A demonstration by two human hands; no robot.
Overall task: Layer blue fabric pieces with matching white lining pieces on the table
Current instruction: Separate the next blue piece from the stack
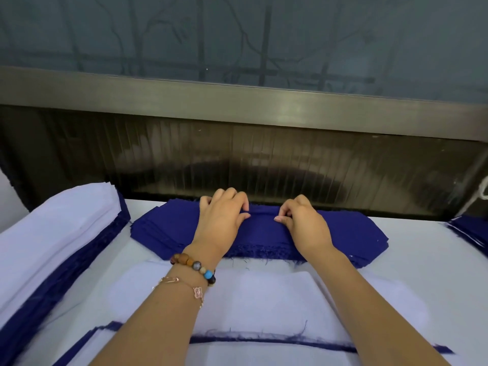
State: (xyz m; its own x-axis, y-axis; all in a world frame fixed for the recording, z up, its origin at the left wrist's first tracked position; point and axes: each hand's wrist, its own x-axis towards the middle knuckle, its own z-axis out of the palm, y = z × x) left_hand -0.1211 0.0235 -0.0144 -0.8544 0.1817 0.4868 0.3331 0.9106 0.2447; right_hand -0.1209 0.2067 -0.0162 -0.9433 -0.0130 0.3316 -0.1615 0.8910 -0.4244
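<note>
- Your left hand (221, 220) and right hand (303, 223): fingers curled, pinching the top of the blue stack (351, 233).
- Blue cloth ridges up between your fingertips.
- White lining (250, 294) lies below your wrists.

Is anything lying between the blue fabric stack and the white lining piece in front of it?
Nothing visible. The left hand and right hand pinch the blue fabric stack; the white lining piece lies uncovered just nearer.
</note>
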